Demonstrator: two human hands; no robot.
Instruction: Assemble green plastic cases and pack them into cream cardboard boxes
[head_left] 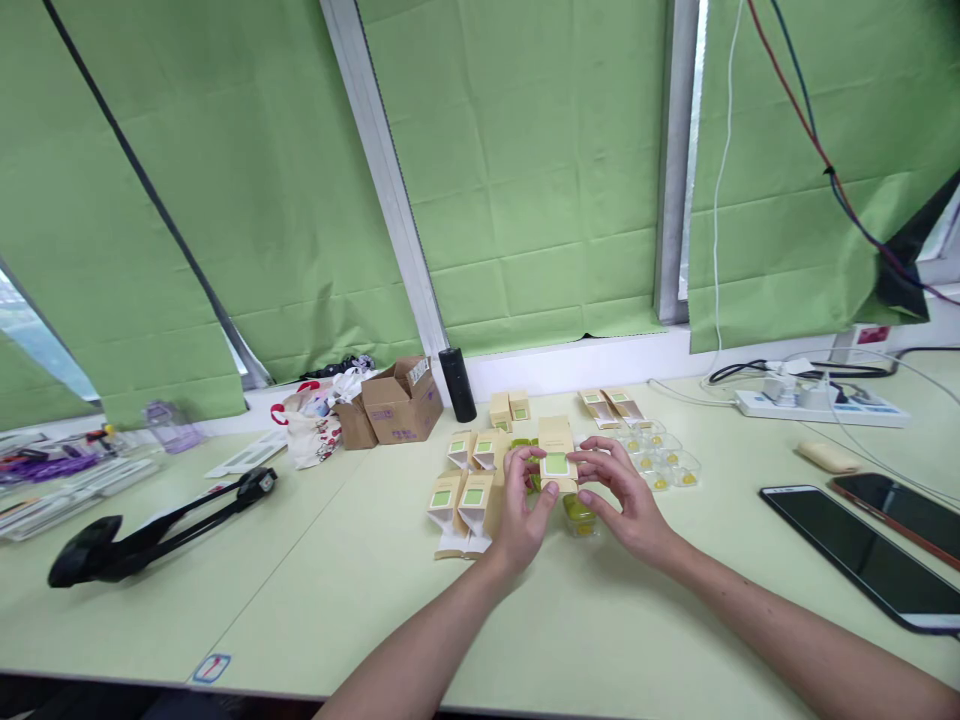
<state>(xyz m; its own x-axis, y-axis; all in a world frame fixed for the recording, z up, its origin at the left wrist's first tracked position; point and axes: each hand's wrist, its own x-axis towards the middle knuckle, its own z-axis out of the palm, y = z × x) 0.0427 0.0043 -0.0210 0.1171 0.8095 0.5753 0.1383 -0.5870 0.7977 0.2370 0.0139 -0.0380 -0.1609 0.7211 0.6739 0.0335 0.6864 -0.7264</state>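
A small tan carton (556, 440) with a green window is held upright between my two hands over the table. My left hand (525, 505) grips its left side, fingers behind and thumb near the lower edge. On the other side, my right hand (621, 495) has its fingertips on the carton's right edge. Just below the carton sits a small clear cup with green contents (580, 515), close to my right thumb; more green cups are partly hidden behind my hands. Several tan cartons (474, 492), some with raised flaps, stand left of my left hand.
Clear cups with yellow contents (660, 460) stand on the right, with flattened cartons (611, 408) behind. Small closed cartons (510, 408) lie farther back. A black cylinder (457, 385), a cardboard box (403, 405), a black headset-like frame (161, 530), a power strip (821, 405) and phones (862, 550) surround the area.
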